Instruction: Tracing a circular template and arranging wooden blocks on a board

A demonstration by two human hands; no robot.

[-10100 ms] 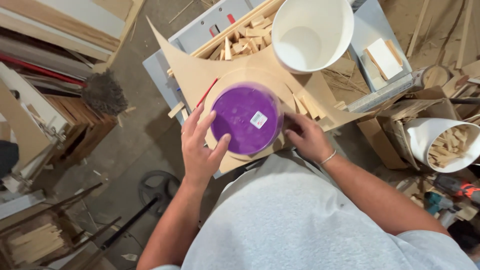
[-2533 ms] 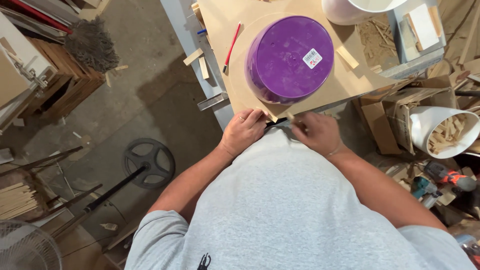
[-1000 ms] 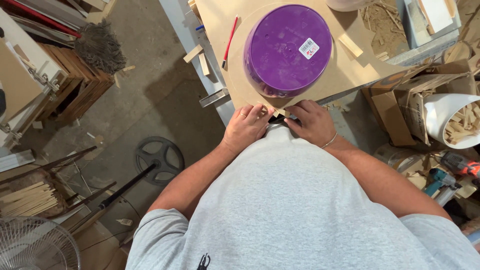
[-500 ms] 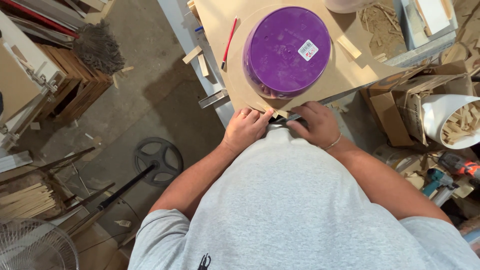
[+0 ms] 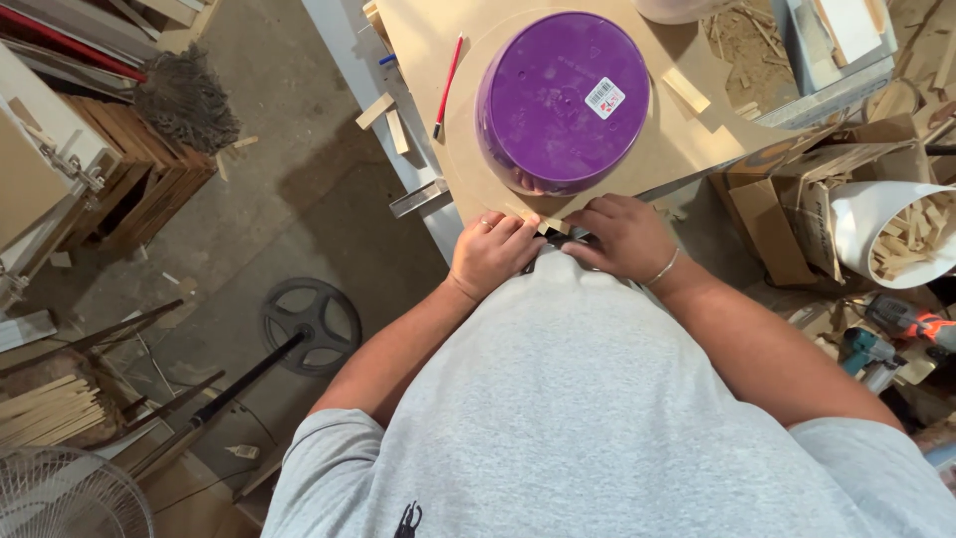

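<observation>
A purple bucket [image 5: 561,100] stands upside down on a tan board [image 5: 428,40] that covers the bench. Both my hands work at the board's near edge, just below the bucket. My left hand [image 5: 491,252] pinches a small pale wooden strip [image 5: 543,221] against the edge. My right hand [image 5: 619,236] is curled over a small dark object beside it; the hand hides most of it. A red pencil [image 5: 447,85] lies on the board to the left of the bucket.
A white bucket of wood sticks [image 5: 896,244] sits in cardboard boxes at the right, with a power drill [image 5: 901,319] below it. Small wood blocks [image 5: 383,118] lie on the bench's left edge. On the floor lie a black wheel [image 5: 311,321], a fan [image 5: 60,498] and wood scraps.
Ten seconds ago both hands held the purple bucket's sides; now they are together at the board's near edge. Over the last second they have barely moved.
</observation>
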